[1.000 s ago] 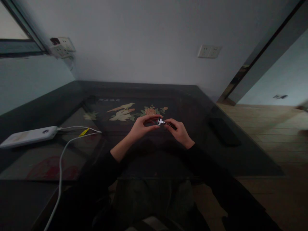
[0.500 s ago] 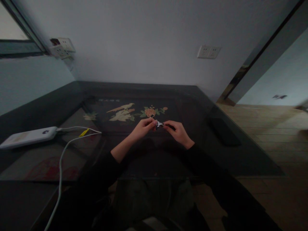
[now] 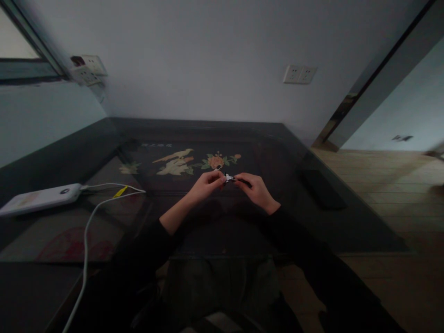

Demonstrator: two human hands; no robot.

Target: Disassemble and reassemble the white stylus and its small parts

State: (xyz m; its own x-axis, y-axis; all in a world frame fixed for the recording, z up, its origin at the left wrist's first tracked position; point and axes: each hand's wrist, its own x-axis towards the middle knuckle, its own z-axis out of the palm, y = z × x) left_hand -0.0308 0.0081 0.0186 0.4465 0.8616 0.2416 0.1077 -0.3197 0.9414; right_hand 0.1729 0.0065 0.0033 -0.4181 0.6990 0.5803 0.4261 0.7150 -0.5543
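In the head view both hands meet over the middle of the dark tabletop. A small shiny metal piece with dark parts [image 3: 229, 178] sits between them, too small to name its kind. My left hand [image 3: 208, 183] is closed, thumb and fingers pinching its left end. A little dark tip with a pale edge [image 3: 218, 167] sticks up beyond those fingers. From the other side, my right hand [image 3: 255, 188] is closed in a pinch on the piece's dark right end. The fingers cover part of it.
A white power bank [image 3: 41, 200] lies on the left of the glass-topped table [image 3: 222, 231], its white cable [image 3: 86, 245] running off the near edge. To the right lies a flat black object [image 3: 321, 189], perhaps a phone. Wall sockets [image 3: 300, 74] are behind.
The metal piece has turned slightly between my fingers, showing a brighter face. Both hands stay in nearly the same place.
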